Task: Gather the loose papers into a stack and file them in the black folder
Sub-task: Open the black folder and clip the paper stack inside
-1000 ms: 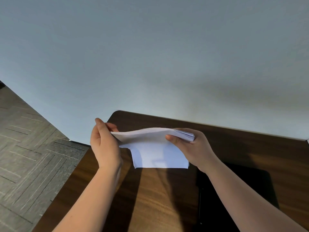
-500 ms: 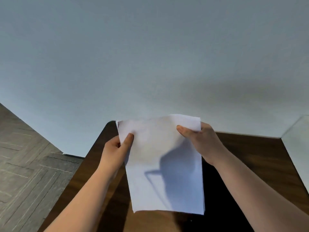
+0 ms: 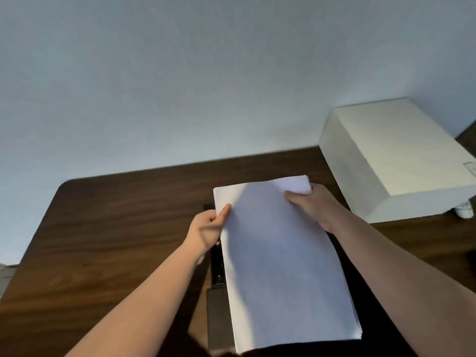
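Dark wooden table (image 3: pixel 116 235), white box (image 3: pixel 396 161) at its far right, pale wall (image 3: pixel 180 73) behind

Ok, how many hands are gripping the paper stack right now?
2. The left hand pinches the paper stack at its far left edge; the right hand holds its far right corner.

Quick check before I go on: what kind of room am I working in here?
Probably an office or study: a dark wooden desk against a plain wall, a white box on it, and a stack of papers held over a black folder.
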`<action>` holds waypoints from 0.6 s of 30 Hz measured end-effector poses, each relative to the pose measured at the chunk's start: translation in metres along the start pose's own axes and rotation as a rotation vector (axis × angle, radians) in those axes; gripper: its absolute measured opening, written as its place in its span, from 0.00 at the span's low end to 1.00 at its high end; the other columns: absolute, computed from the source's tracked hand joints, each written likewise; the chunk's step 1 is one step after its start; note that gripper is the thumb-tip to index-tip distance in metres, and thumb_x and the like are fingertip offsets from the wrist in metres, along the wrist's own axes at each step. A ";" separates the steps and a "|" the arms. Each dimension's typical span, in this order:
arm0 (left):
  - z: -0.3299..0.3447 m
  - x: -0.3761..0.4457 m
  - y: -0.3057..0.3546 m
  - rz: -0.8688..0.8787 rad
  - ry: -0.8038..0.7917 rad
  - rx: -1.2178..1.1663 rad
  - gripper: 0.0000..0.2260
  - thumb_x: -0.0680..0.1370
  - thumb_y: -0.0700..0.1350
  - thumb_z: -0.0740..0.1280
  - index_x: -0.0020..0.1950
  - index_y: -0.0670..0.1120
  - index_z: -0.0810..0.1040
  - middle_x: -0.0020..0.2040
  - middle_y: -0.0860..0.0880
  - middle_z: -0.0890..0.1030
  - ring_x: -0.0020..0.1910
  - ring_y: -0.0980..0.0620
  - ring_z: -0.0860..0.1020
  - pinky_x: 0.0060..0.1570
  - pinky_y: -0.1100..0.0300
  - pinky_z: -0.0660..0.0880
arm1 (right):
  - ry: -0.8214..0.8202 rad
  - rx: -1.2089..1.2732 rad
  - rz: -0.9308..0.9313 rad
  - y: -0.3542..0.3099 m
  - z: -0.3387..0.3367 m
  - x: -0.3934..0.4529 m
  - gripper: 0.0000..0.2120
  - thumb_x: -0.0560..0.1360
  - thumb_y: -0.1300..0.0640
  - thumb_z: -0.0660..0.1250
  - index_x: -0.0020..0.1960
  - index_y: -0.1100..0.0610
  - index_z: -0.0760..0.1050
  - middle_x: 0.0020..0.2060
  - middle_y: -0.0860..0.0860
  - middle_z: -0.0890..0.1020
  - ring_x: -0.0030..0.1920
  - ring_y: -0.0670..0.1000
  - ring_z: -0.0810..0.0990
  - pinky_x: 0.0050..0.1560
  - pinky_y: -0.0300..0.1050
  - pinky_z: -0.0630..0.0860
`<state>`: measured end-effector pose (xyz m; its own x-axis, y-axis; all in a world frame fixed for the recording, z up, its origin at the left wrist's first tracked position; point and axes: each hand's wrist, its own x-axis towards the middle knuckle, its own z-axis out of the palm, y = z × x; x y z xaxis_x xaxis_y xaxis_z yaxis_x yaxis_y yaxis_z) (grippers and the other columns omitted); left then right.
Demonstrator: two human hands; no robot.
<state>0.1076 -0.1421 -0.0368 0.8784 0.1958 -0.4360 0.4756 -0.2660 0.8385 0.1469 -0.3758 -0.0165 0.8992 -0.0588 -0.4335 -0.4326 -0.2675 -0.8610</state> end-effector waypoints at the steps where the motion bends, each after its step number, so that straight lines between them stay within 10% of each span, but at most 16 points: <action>1: 0.011 0.004 -0.009 -0.043 0.023 0.016 0.21 0.77 0.57 0.63 0.29 0.46 0.66 0.31 0.46 0.69 0.32 0.47 0.70 0.32 0.58 0.68 | 0.028 -0.026 0.024 0.015 -0.006 0.003 0.20 0.73 0.52 0.71 0.62 0.58 0.77 0.56 0.55 0.81 0.55 0.57 0.80 0.59 0.54 0.76; 4: 0.027 0.013 -0.038 -0.106 0.187 0.294 0.15 0.77 0.55 0.64 0.46 0.42 0.75 0.46 0.43 0.79 0.51 0.40 0.79 0.50 0.53 0.74 | 0.105 -0.098 0.061 0.052 -0.020 0.009 0.16 0.75 0.53 0.68 0.59 0.60 0.78 0.54 0.57 0.81 0.49 0.56 0.79 0.50 0.46 0.74; 8: 0.029 0.007 -0.052 -0.203 0.298 0.525 0.33 0.72 0.54 0.71 0.70 0.42 0.64 0.70 0.40 0.65 0.69 0.38 0.66 0.64 0.46 0.68 | 0.182 -0.160 0.099 0.082 -0.027 0.015 0.17 0.75 0.53 0.67 0.60 0.62 0.77 0.53 0.59 0.81 0.49 0.57 0.78 0.48 0.47 0.72; 18: 0.019 0.044 -0.074 -0.466 0.287 0.330 0.45 0.45 0.68 0.74 0.56 0.44 0.77 0.54 0.45 0.82 0.52 0.41 0.80 0.52 0.48 0.80 | 0.177 -0.352 0.087 0.080 -0.001 0.034 0.18 0.76 0.51 0.65 0.57 0.63 0.77 0.51 0.60 0.81 0.52 0.61 0.80 0.55 0.57 0.77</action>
<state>0.1125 -0.1315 -0.1238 0.5496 0.5937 -0.5877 0.8346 -0.3595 0.4173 0.1427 -0.4003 -0.0997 0.8709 -0.2527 -0.4215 -0.4864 -0.5657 -0.6659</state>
